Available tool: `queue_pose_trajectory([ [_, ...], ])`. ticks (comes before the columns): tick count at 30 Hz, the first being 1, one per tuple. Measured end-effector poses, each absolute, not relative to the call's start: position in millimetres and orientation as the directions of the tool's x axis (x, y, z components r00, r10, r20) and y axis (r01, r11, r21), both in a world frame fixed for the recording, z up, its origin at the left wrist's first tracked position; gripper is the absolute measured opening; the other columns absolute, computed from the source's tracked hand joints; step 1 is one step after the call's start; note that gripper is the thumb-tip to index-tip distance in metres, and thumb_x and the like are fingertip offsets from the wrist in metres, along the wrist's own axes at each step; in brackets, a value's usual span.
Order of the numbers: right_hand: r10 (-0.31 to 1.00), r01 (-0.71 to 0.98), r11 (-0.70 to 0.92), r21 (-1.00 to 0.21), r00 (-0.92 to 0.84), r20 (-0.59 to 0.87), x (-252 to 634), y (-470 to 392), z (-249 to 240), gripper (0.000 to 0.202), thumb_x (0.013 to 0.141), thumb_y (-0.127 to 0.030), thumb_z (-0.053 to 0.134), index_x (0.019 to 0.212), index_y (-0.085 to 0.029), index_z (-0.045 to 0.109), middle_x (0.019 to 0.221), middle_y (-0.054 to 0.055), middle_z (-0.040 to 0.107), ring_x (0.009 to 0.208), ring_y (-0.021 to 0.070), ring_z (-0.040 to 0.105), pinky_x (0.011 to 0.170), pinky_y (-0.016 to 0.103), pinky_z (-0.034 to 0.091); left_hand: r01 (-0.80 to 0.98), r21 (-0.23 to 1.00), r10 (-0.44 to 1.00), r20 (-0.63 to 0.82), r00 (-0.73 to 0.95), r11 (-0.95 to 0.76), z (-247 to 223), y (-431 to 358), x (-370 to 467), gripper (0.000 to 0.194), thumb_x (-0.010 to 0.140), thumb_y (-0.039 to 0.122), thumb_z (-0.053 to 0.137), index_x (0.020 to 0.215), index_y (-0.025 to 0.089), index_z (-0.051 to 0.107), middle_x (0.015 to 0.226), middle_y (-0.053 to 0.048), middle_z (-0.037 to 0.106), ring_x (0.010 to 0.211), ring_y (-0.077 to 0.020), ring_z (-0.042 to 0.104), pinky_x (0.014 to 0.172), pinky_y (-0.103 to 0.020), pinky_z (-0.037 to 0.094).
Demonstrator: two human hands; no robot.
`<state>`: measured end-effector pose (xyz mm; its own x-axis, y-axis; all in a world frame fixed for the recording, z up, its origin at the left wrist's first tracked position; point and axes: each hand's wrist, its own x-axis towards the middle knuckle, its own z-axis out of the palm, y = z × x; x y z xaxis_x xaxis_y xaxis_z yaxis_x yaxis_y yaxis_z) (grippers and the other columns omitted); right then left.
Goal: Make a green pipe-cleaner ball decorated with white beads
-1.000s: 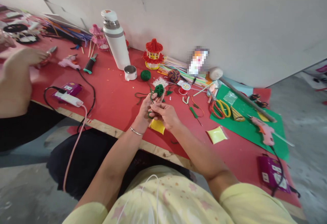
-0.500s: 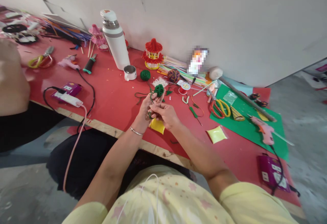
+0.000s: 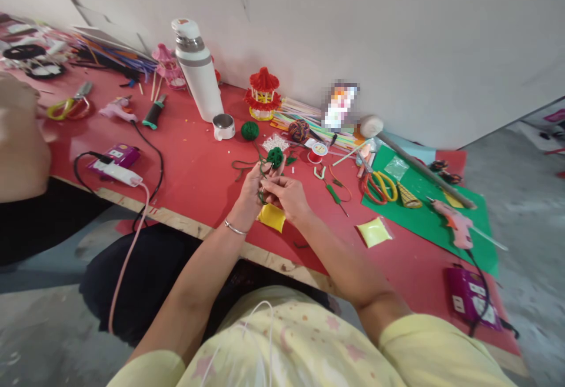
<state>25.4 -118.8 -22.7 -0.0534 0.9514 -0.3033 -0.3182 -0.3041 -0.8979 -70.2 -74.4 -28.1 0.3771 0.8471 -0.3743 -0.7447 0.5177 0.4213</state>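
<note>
Over the red table, my left hand is closed around a small green knitted or crocheted yarn piece, which sticks up past the fingers. Against it, my right hand is closed in a pinch. A strand of green yarn loops down by its fingertips, but what they grip is too small to make out. A green yarn ball lies just beyond, with loose yarn trailing toward my hands. Under my hands rests a yellow packet. Clear beads in a bag sit behind the green piece.
A white thermos and its cup stand behind, near a red pavilion model. To the right are scissors, a green-handled hook and a pink glue gun. Another person's arm is at the left edge.
Both hands stay together around the green piece, with only slight finger movement. The view has shifted very slightly.
</note>
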Motion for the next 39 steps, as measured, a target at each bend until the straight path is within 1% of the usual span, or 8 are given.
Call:
queue_pose_trajectory([
  [6, 0.963, -0.279, -0.263, -0.924, -0.016, -0.27, 26, -120, -21, 0.028, 0.065, -0.039, 0.088, 0.073, -0.017, 0.072, 0.068, 0.001, 0.073, 0.046, 0.0068, 0.056, 0.044, 0.019, 0.041, -0.746, 0.494, 0.889, -0.332, 0.314, 0.447, -21, -79, -68, 0.017, 0.082, 0.027, 0.069, 0.077, 0.018, 0.055, 0.049, 0.008, 0.049, 0.031, -0.0036, 0.036, 0.033, -0.016, 0.031],
  [11, 0.96, -0.296, -0.267, -0.917, 0.0, -0.28, 27, -119, -20, 0.03, 0.064, -0.041, 0.088, 0.077, -0.018, 0.074, 0.073, 0.002, 0.075, 0.05, 0.0078, 0.059, 0.045, 0.02, 0.043, -0.733, 0.537, 0.908, -0.284, 0.308, 0.417, -32, -78, -68, 0.026, 0.078, 0.028, 0.074, 0.075, 0.02, 0.05, 0.05, 0.009, 0.048, 0.03, -0.0025, 0.032, 0.03, -0.017, 0.025],
  [21, 0.959, -0.297, -0.282, -0.912, -0.067, -0.275, 24, -121, -18, 0.041, 0.062, -0.047, 0.091, 0.083, -0.017, 0.073, 0.078, 0.004, 0.076, 0.059, 0.0109, 0.069, 0.054, 0.021, 0.054, -0.749, 0.484, 0.885, -0.351, 0.307, 0.452, -29, -78, -76, 0.017, 0.084, 0.031, 0.068, 0.081, 0.019, 0.057, 0.053, 0.007, 0.054, 0.028, -0.0022, 0.03, 0.028, -0.018, 0.021],
  [24, 0.961, -0.287, -0.276, -0.917, -0.093, -0.26, 25, -121, -20, 0.039, 0.062, -0.045, 0.09, 0.08, -0.016, 0.072, 0.074, 0.003, 0.075, 0.054, 0.0102, 0.067, 0.05, 0.02, 0.05, -0.727, 0.5, 0.879, -0.34, 0.335, 0.471, -31, -73, -81, 0.011, 0.082, 0.028, 0.063, 0.085, 0.018, 0.061, 0.052, 0.005, 0.056, 0.028, -0.0052, 0.035, 0.028, -0.02, 0.023],
  [27, 0.966, -0.255, -0.257, -0.932, -0.103, -0.238, 29, -124, -19, 0.034, 0.064, -0.043, 0.089, 0.078, -0.016, 0.072, 0.069, 0.001, 0.073, 0.051, 0.0094, 0.064, 0.048, 0.019, 0.047, -0.723, 0.528, 0.893, -0.317, 0.318, 0.445, -39, -68, -85, 0.012, 0.078, 0.026, 0.061, 0.086, 0.018, 0.063, 0.057, 0.001, 0.061, 0.034, -0.0095, 0.048, 0.03, -0.02, 0.029],
  [33, 0.967, -0.204, -0.255, -0.945, -0.08, -0.244, 39, -132, -14, 0.031, 0.067, -0.042, 0.086, 0.077, -0.017, 0.073, 0.07, 0.001, 0.073, 0.052, 0.0092, 0.064, 0.048, 0.019, 0.047, -0.76, 0.531, 0.925, -0.26, 0.276, 0.376, -45, -64, -81, 0.028, 0.07, 0.019, 0.059, 0.097, 0.022, 0.068, 0.087, -0.006, 0.077, 0.071, -0.0187, 0.075, 0.054, -0.022, 0.053],
  [36, 0.97, -0.188, -0.244, -0.952, -0.074, -0.234, 40, -133, -15, 0.03, 0.067, -0.043, 0.085, 0.076, -0.017, 0.073, 0.067, 0.001, 0.072, 0.051, 0.0089, 0.062, 0.047, 0.019, 0.046, -0.785, 0.507, 0.935, -0.197, 0.296, 0.355, -37, -67, -74, 0.041, 0.064, 0.015, 0.053, 0.101, 0.022, 0.068, 0.104, -0.009, 0.078, 0.093, -0.0245, 0.077, 0.073, -0.032, 0.061],
  [39, 0.97, -0.157, -0.24, -0.958, -0.069, -0.231, 39, -132, -18, 0.03, 0.068, -0.044, 0.085, 0.073, -0.017, 0.072, 0.065, 0.002, 0.072, 0.05, 0.009, 0.061, 0.046, 0.019, 0.044, -0.804, 0.488, 0.94, -0.171, 0.294, 0.34, -32, -70, -70, 0.046, 0.062, 0.014, 0.051, 0.104, 0.022, 0.068, 0.117, -0.011, 0.076, 0.107, -0.0276, 0.075, 0.087, -0.042, 0.061],
])
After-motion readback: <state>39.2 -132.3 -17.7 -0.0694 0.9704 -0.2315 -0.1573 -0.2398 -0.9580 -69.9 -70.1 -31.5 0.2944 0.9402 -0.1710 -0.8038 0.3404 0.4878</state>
